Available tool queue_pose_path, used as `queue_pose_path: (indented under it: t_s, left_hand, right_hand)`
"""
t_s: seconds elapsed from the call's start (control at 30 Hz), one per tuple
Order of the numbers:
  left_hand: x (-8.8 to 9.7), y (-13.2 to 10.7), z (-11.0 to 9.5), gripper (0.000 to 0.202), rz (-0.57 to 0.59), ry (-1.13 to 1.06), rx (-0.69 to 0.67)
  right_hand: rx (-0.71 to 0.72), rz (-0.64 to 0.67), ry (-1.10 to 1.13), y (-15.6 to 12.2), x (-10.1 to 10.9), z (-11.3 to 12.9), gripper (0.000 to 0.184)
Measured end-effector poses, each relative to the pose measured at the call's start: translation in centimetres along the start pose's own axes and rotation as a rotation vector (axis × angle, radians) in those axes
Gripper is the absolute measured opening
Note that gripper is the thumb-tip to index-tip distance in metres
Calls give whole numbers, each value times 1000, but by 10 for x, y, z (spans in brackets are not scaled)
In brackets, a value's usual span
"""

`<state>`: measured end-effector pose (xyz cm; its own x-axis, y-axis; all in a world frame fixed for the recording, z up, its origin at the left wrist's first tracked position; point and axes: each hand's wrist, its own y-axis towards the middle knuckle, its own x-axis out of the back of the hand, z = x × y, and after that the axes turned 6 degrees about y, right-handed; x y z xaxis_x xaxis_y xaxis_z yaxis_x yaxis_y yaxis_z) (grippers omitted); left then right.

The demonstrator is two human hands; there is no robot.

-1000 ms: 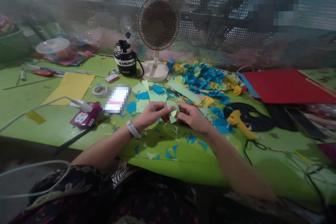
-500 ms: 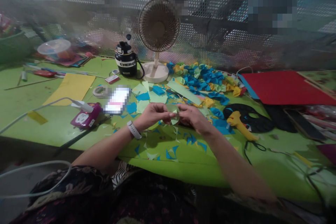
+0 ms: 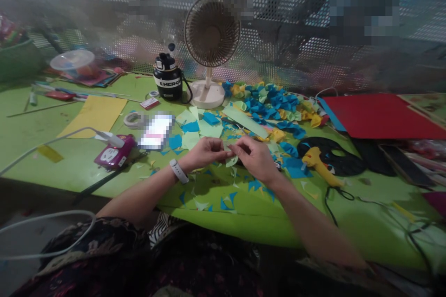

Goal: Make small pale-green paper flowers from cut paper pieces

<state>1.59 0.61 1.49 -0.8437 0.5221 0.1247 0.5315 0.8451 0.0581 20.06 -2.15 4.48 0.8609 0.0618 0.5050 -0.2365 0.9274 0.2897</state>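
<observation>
Above the middle of the table, my left hand [image 3: 210,152] and my right hand [image 3: 256,156] meet at the fingertips. Both are closed in a pinch on one small piece of pale green paper [image 3: 231,162], which hangs below the fingers and is partly covered by them. Blue and pale green paper scraps [image 3: 228,202] lie on the table beneath. Just beyond my hands are larger cut pieces of pale green paper [image 3: 211,130] and a pale green strip [image 3: 245,120]. Behind these rises a heap of crumpled blue, yellow and green paper pieces [image 3: 275,104].
A fan [image 3: 212,32] and a black bottle [image 3: 167,79] stand at the back. To the left are a phone [image 3: 156,132], a tape roll [image 3: 132,119], yellow paper [image 3: 94,113] and a purple power socket [image 3: 114,153]. On the right lie a yellow glue gun [image 3: 320,167] and red sheets [image 3: 386,113].
My right hand has shifted so its fingertips pinch close against the left ones. The green paper shows less between them and hangs lower. My left hand has barely moved.
</observation>
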Motion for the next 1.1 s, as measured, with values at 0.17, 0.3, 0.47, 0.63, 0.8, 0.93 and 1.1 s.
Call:
queue_pose_path:
  t_s: [0.17, 0.3, 0.47, 0.63, 0.8, 0.93, 1.1]
  left_hand:
    - [-2, 0, 0, 46, 72, -88, 52]
    - [-1, -1, 0, 43, 151, -173, 96]
    - [4, 0, -6, 41, 103, -165, 51]
    - [3, 0, -8, 40, -47, -185, -49]
    - [-3, -4, 0, 51, -129, -5, -166]
    - [-4, -4, 4, 37, -176, -27, -209]
    - [-5, -1, 4, 24, -210, -239, -134]
  right_hand:
    - [-17, -79, 67, -2, -4, -3, 39]
    - [-75, -67, 189, 0, -4, -3, 41]
    - [-196, -37, 454, 3, 1, -1, 40]
    - [-228, -94, 472, 5, 2, -1, 36]
    - [-150, -187, 341, 3, -2, -2, 33]
    - [-137, -215, 340, 2, -3, -2, 34]
    - [-137, -130, 384, 2, -4, 1, 39]
